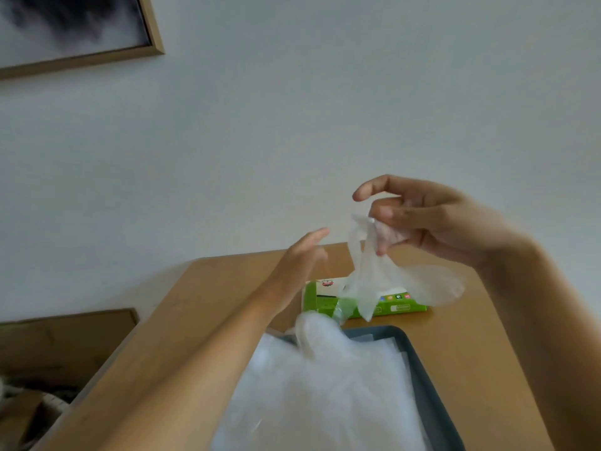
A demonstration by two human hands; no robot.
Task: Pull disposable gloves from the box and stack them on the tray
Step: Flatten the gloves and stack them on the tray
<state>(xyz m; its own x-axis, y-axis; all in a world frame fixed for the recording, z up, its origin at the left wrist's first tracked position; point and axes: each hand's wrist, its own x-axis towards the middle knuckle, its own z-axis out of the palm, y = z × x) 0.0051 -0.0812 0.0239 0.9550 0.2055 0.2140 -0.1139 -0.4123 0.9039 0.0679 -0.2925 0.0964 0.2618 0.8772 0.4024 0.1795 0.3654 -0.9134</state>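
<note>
The right hand [432, 219] is raised above the green box [364, 297] at the far side of the bench [461, 346], fingers [382, 212] pinching a clear glove [377, 275] that hangs down to the box. The left hand [302, 255] hovers just left of it, fingers loose and empty. Nearer, the grey tray [422, 379] holds what seems a blurred glove pile [325, 395].
</note>
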